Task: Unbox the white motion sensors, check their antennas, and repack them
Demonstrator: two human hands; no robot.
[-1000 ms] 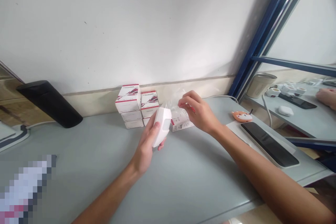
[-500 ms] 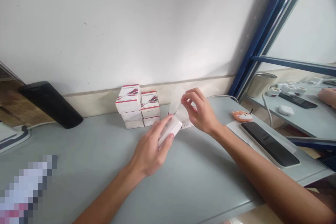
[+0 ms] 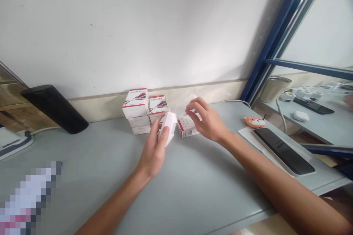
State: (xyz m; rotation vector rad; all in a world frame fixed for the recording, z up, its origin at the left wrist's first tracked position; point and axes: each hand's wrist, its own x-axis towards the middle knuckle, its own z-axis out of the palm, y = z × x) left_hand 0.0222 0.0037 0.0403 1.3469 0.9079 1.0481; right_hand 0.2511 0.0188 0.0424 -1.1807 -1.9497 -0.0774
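Observation:
My left hand [image 3: 154, 150] is closed round a white plug adapter [image 3: 170, 122], held tilted above the table with a thin prong showing at its top. To the right, my right hand [image 3: 205, 119] pinches a thin clear plastic bag [image 3: 180, 110] between thumb and fingers; the bag's outline is faint. Beneath the right hand lies a white and red small box [image 3: 189, 128], partly covered by it. Behind the left hand stand stacked small cartons [image 3: 136, 101] with red edges and printed tops, several in two columns against the wall.
On the grey table [image 3: 96, 183], a black cylindrical object [image 3: 55, 110] leans at the left. A phone [image 3: 284, 150] lies on white paper at the right, near an orange animal-shaped case [image 3: 254, 121]. A blue-framed mirror [image 3: 306, 106] stands at the right edge.
My left hand has drawn the adapter left and turned it more upright, apart from the plastic bag. The right hand stays nearly in place with the bag; the small box beneath shows more.

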